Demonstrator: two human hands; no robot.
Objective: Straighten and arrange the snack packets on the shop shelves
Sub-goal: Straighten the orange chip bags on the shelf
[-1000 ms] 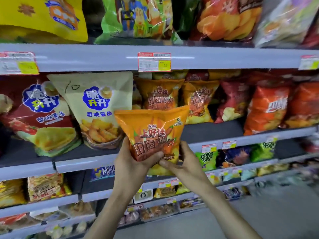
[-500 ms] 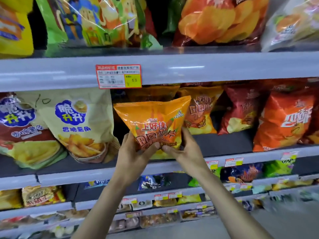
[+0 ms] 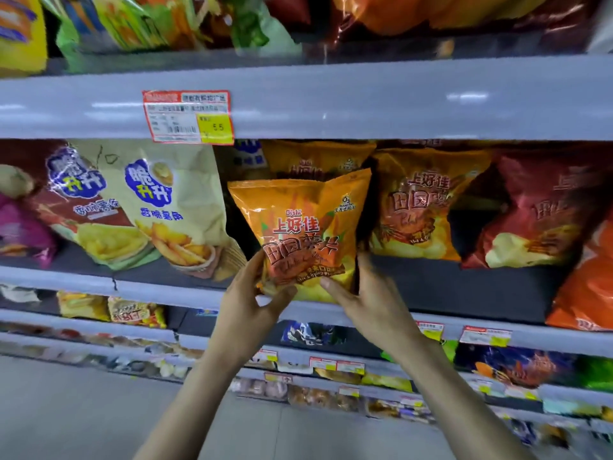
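Close head view, straight onto shelves (image 3: 365,97)

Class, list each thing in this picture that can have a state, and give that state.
held orange packet: upright, sealed, gripped at both lower corners.
left hand: grips its lower left corner.
right hand: grips its lower right corner.
cream packet: tilted, sealed.
price tag: stuck on upper shelf edge.

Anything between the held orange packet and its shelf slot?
Nothing visible. The held orange packet faces an open gap between the cream packet and the neighbouring orange packet; a matching packet stands at the back.
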